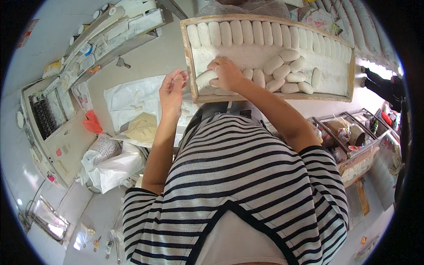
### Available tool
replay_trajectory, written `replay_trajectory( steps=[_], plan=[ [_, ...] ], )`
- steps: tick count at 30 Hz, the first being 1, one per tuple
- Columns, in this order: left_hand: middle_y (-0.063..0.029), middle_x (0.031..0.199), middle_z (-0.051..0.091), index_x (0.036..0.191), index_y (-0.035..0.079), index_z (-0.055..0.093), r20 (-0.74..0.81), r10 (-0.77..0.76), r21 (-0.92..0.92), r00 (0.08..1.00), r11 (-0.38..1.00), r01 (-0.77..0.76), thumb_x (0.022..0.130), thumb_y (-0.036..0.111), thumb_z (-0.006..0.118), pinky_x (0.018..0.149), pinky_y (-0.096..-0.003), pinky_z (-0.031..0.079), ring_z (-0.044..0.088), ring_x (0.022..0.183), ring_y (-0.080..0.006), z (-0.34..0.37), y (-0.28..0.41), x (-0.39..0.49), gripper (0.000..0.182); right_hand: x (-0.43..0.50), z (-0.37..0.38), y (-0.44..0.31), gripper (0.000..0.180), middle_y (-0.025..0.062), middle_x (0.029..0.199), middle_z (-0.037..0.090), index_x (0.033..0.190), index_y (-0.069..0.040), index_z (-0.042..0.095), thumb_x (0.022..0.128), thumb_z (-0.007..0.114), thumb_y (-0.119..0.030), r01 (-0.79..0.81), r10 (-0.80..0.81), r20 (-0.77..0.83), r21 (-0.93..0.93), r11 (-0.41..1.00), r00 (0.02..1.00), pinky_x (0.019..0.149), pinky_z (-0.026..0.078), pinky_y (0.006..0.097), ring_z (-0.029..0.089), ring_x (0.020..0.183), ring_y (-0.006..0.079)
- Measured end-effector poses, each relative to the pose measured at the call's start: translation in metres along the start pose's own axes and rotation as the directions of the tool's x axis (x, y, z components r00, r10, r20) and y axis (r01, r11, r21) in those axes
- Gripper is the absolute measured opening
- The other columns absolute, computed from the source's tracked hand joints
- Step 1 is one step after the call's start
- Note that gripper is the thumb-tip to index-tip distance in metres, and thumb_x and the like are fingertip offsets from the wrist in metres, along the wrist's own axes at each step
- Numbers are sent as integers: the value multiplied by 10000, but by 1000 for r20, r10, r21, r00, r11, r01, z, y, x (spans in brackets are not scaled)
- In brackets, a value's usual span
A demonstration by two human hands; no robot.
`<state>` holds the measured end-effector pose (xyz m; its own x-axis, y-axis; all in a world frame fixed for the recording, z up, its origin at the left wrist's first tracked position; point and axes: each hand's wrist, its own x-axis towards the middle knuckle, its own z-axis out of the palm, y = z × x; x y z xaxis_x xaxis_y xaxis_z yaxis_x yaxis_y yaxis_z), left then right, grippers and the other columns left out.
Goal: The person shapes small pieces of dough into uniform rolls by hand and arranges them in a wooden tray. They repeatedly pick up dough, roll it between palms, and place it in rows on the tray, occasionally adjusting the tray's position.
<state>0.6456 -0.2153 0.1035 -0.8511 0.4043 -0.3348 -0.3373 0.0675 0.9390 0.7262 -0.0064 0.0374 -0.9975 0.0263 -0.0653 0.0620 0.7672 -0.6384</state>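
Note:
A shallow wooden tray, dusted with flour, lies across the front of my body. Along its far side runs a close row of smooth white oval dough pieces. A loose heap of dough pieces rests right of the middle. My right hand is inside the tray's left part, its thumb and fingers around the end of a white dough piece. Part of that piece is hidden by the hand. Just outside the tray's left edge, my left hand is raised with curled fingers apart and nothing visible in it.
A floured white sheet with small scraps lies to the left. Near it are a scraper and white sacks. A machine with dark rollers stands far left. To the right is a rack with goods; a person's dark-clothed legs appear beyond.

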Motion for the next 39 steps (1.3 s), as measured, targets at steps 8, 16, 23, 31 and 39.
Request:
replay_trajectory(
  steps=[8,16,23,31,39],
  plan=[
    [-210,1023,639,1107,12,630,502,86,652,861,616,-442,818,192,661,871,-439,502,610,972,-397,66,-22,20,342,-42,-59,30,382,115,1098,625,959,-55,706,688,771,-317,-338,283,-259,-201,920,924,959,434,404,554,1073,286],
    [-211,939,615,1007,-13,611,430,105,824,896,360,-438,803,250,709,840,-449,475,598,952,-368,90,-52,10,347,-54,-57,45,419,106,1091,604,1069,-83,663,725,744,-308,-255,189,-286,-215,943,939,921,470,405,546,1108,287],
    [-178,946,681,1148,-2,579,325,80,755,942,578,-310,768,203,767,773,-366,519,670,878,-309,90,-29,-4,471,-54,-45,63,355,116,1005,646,1091,-52,632,807,702,-254,-205,199,-320,17,979,926,873,485,376,606,968,256],
    [-45,995,653,1070,67,615,140,-295,-578,945,750,321,958,233,617,801,-322,534,631,921,-162,109,-10,11,200,-63,-41,-2,308,59,950,662,1081,4,626,882,697,-220,-130,523,5,970,203,852,764,474,267,587,862,103],
    [-109,1090,618,1232,47,555,321,-245,-677,915,616,403,1024,468,342,926,-421,474,595,1014,-236,119,20,9,515,-29,-55,-69,270,172,1083,615,1074,26,611,861,641,-137,-37,152,-723,173,984,674,864,468,349,573,1005,267]
  ],
)
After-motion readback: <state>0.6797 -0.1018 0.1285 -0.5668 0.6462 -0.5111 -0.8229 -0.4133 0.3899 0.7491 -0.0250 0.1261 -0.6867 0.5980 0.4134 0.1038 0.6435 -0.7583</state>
